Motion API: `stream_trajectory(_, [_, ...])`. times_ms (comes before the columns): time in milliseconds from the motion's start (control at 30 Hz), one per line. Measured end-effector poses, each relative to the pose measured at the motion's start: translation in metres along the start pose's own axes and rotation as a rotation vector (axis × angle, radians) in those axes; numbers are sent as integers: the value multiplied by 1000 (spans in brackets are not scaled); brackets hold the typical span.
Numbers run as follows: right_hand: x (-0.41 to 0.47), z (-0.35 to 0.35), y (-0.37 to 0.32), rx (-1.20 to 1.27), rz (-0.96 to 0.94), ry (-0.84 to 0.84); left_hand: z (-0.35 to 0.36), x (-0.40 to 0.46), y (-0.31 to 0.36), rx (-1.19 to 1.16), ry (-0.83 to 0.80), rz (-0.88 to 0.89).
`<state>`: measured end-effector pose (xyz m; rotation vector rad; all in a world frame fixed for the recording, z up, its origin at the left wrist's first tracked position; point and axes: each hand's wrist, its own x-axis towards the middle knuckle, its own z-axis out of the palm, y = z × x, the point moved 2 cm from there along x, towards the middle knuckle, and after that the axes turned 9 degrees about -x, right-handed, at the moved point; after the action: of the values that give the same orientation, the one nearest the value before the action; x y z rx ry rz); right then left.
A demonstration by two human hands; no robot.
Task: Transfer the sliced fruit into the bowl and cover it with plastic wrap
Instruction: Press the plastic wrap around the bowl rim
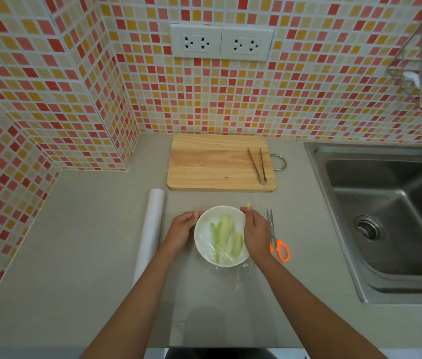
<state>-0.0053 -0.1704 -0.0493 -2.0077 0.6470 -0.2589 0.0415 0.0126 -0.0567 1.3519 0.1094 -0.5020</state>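
Observation:
A white bowl (206, 239) stands on the grey counter and holds several pale green fruit slices (226, 237). Clear plastic wrap (241, 274) is stretched over the bowl, with loose film bunched on the counter at its near side. My left hand (182, 229) presses against the bowl's left side. My right hand (255, 233) lies against its right side, fingers curled over the rim onto the wrap. The roll of plastic wrap (151, 229) lies left of the bowl.
Behind the bowl lies a wooden cutting board (212, 161) with metal tongs (259, 164) on its right part. Orange-handled scissors (277, 242) lie right of my right hand. A steel sink (391, 216) fills the right side. Tiled walls close the back and left.

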Motion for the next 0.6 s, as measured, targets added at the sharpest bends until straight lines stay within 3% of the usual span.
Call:
stream_trajectory(233, [0, 0, 0, 20, 10, 10, 1, -1, -2, -31, 53, 33])
stream_trajectory(600, [0, 1, 4, 47, 25, 3, 3, -2, 7, 58, -1, 20])
